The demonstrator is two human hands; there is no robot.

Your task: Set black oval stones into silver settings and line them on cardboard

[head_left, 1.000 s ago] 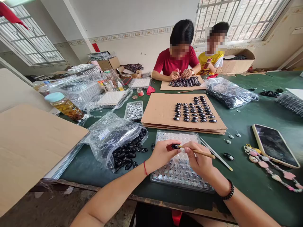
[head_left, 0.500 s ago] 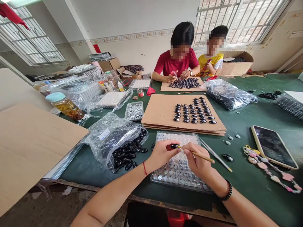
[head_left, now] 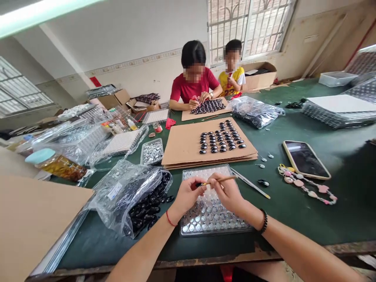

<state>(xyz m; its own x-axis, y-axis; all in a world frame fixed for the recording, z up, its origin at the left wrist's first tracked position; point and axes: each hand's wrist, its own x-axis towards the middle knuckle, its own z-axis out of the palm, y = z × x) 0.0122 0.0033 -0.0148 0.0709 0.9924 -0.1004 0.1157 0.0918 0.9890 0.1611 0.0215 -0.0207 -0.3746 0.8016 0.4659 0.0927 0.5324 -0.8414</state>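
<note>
My left hand (head_left: 188, 194) pinches a small glossy black oval piece (head_left: 199, 184), mostly covered by the fingers. In my right hand (head_left: 227, 194) is a thin wooden stick (head_left: 226, 178), perhaps a brush; its tip meets the black piece. Both hands hover over a clear plastic tray (head_left: 216, 229) with rows of round silvery pieces in its cells. Left of the tray, black oval pieces (head_left: 147, 207) spill from a clear plastic bag (head_left: 117, 188). Beyond the hands, a stack of cardboard sheets (head_left: 182, 147) carries rows of similar black pieces (head_left: 223, 137).
A white tub of silvery bits (head_left: 152, 152) stands beside the cardboard. To the right lie a clear stick (head_left: 249, 183), a phone (head_left: 307, 158) and a beaded strap (head_left: 311, 188). A lidded jar (head_left: 58, 164) lies at left. Across the table, a person in red (head_left: 194, 82) handles black pieces; another person (head_left: 232, 78) sits alongside.
The camera view has turned to the right, so things appear shifted left. Both hands keep their hold, with the stick against the black piece.
</note>
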